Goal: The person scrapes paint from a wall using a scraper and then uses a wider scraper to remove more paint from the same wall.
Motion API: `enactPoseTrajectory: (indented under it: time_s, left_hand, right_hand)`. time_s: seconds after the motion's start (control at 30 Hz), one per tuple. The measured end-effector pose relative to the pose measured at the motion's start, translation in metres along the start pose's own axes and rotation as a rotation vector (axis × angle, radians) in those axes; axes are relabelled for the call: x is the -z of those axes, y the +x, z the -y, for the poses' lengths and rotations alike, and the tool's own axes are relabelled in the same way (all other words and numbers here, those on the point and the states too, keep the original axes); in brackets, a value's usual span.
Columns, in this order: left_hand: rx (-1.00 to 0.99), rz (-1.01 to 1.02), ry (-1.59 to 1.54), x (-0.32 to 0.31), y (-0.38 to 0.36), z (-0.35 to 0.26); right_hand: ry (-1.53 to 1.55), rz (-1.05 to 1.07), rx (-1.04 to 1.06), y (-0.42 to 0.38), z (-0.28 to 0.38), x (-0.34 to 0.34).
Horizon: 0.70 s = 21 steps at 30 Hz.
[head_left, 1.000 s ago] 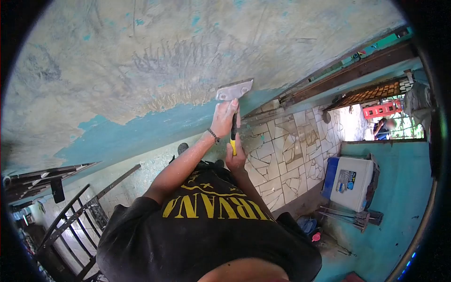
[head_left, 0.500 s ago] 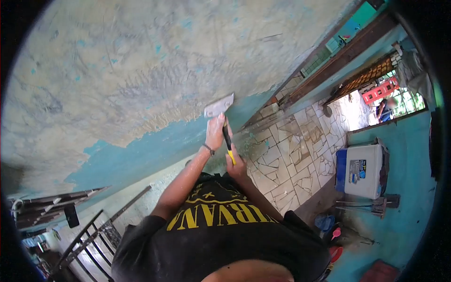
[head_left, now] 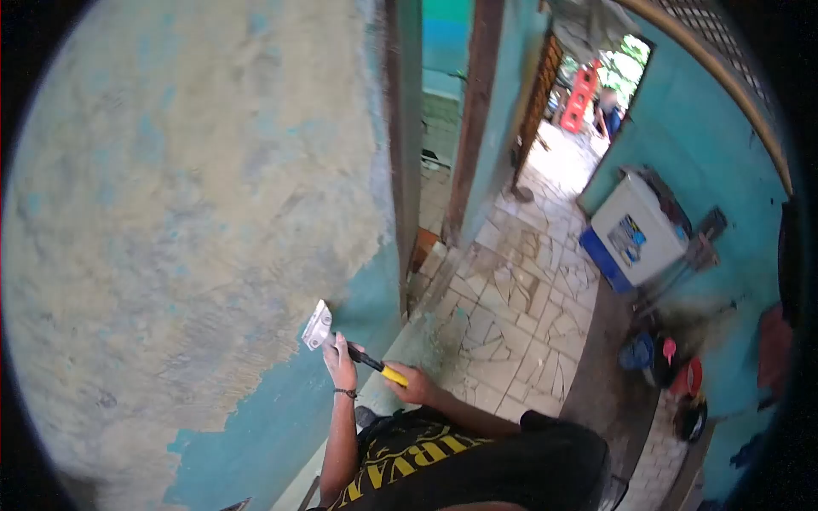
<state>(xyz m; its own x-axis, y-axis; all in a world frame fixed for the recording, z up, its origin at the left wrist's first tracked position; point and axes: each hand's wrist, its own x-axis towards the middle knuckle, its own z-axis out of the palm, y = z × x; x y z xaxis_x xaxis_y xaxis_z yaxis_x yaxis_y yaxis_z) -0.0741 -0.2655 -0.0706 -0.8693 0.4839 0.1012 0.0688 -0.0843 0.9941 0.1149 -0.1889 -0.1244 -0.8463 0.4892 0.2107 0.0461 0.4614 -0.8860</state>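
Note:
A scraper with a wide metal blade (head_left: 318, 325) and a black and yellow handle is held in both hands. My left hand (head_left: 342, 366), with a bracelet at the wrist, wraps round the upper handle near the blade. My right hand (head_left: 414, 385) grips the yellow end of the handle. The blade is at the wall (head_left: 213, 213), near the edge between the rough, pale scraped surface and the remaining blue-green paint (head_left: 281, 417). Whether the blade touches the wall cannot be made out.
A doorway (head_left: 434, 145) stands beyond the wall's edge. Cracked-pattern tiles (head_left: 511, 298) cover the floor. On the right are a white and blue appliance (head_left: 635, 230), a blue bucket (head_left: 636, 351) and a red basin (head_left: 687, 376). A person (head_left: 609, 115) is outside the far doorway.
The view has turned and swung toward the doorways. Both hands and the scraper now appear lower and further left, with the handle tilted more sideways. Both hands still hold it.

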Motion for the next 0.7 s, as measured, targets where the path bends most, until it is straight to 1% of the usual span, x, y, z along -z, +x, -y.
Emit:
enactPoseTrajectory:
  time_s: [0.07, 0.13, 0.17, 0.23, 0.3, 0.33, 0.4, 0.5, 0.53, 0.63, 0.7]
  left_hand:
    - [0.016, -0.052, -0.038, -0.009, -0.005, 0.004]
    - [0.003, -0.121, -0.073, -0.019, -0.008, 0.002]
    - [0.000, -0.108, -0.057, -0.018, -0.009, 0.007]
    - [-0.015, -0.096, -0.027, -0.013, -0.007, 0.017]
    - [0.055, -0.108, -0.098, -0.017, -0.010, 0.018]
    - [0.105, -0.110, -0.139, -0.019, -0.011, 0.015]
    - [0.194, -0.138, -0.214, -0.025, -0.016, 0.005]
    - [0.247, -0.195, -0.385, -0.023, -0.016, 0.032]
    - [0.232, -0.160, -0.436, -0.024, -0.019, 0.033]
    - [0.270, -0.171, -0.481, -0.039, -0.037, 0.020]
    - [0.324, -0.150, -0.495, -0.050, -0.043, 0.022]
  right_hand:
    - [0.010, -0.026, 0.081, 0.001, 0.005, 0.016]
    - [0.017, 0.000, 0.036, 0.000, 0.014, 0.034]
    - [0.020, 0.020, 0.020, 0.000, 0.019, 0.043]
    - [0.016, -0.031, 0.051, -0.001, 0.026, 0.058]
    - [0.040, -0.059, 0.060, -0.002, 0.028, 0.073]
    - [0.032, -0.127, 0.082, -0.001, 0.030, 0.079]
    - [0.040, -0.146, 0.077, 0.000, 0.034, 0.096]
    - [0.071, -0.200, 0.121, 0.010, 0.057, 0.129]
    - [0.100, -0.203, 0.132, 0.014, 0.060, 0.139]
    - [0.187, -0.223, 0.140, 0.026, 0.073, 0.160]
    - [0.265, -0.253, 0.147, 0.037, 0.088, 0.168]
